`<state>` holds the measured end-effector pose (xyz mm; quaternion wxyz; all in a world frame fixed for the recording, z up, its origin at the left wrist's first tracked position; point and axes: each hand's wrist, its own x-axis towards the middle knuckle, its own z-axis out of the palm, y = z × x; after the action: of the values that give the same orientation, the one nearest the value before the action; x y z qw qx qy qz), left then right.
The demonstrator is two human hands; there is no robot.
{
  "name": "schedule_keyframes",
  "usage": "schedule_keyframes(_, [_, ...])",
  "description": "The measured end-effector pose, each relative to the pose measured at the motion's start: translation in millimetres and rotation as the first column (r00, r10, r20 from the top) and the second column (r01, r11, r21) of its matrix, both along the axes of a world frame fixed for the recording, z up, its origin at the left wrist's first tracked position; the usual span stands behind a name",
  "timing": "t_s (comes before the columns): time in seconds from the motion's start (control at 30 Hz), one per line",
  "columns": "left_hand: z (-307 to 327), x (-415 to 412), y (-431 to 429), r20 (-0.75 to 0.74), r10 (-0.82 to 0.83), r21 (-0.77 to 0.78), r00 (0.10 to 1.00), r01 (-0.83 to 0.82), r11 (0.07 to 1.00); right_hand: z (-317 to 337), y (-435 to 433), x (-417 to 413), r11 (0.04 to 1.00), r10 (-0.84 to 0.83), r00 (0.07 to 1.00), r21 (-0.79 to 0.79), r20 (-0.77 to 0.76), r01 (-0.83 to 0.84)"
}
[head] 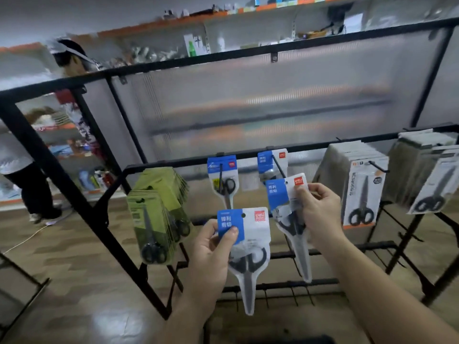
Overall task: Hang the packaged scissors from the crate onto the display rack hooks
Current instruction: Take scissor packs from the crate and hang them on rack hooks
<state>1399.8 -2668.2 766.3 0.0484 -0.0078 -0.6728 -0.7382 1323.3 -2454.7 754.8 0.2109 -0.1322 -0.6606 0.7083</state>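
My left hand pinches a blue-and-white scissors pack by its blue card, low in front of the black display rack. My right hand grips a second blue scissors pack by its right edge and holds it just below a rack hook. That hook carries one blue hung pack. Another blue pack hangs on the hook to the left. The crate is out of view.
Green scissors packs hang stacked at the rack's left. Grey-and-orange packs and more grey packs hang at the right. Bare lower hooks stick out below. A person stands at the far left by store shelves.
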Motion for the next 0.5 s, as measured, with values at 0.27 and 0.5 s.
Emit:
schedule_keyframes(0.27, [-3,1,-2,0.015,-0.08,0.038,0.997,0.079,0.996,10,-1,5,0.996,-0.075,0.997,0.055,0.005,0.075])
schedule_keyframes(0.5, [3,6,20,0.016,-0.06,0.041,0.998,0.059,0.997,8,7,4,0.998,-0.029,0.999,0.05,0.024,0.028])
